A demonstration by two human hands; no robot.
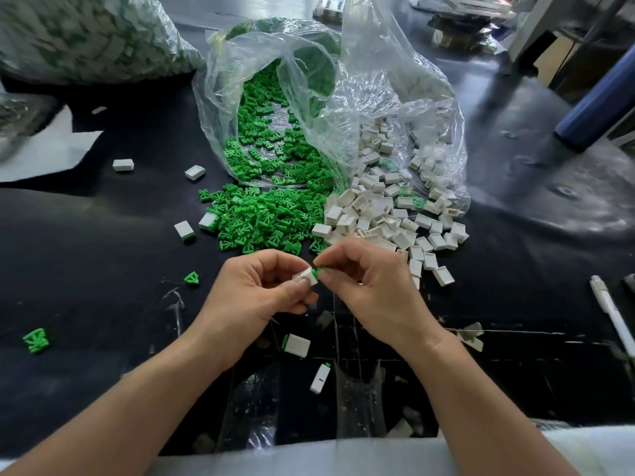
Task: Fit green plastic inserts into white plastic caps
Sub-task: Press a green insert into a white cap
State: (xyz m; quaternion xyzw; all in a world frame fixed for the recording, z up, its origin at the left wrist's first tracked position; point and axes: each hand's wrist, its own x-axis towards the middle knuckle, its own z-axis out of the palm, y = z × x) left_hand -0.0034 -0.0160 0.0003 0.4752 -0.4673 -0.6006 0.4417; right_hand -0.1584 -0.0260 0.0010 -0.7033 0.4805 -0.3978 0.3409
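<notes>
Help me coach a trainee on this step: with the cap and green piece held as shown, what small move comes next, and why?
Probably push the green insert deeper into the white cap with the right hand, while the left hand braces the cap. The insert sits at the cap's end with green showing outside it, so it looks not fully seated.

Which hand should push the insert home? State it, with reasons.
Right. The right hand pinches the green insert at the mouth of the white cap, which the left hand grips steady; likely the right only needs to press it in.
</notes>
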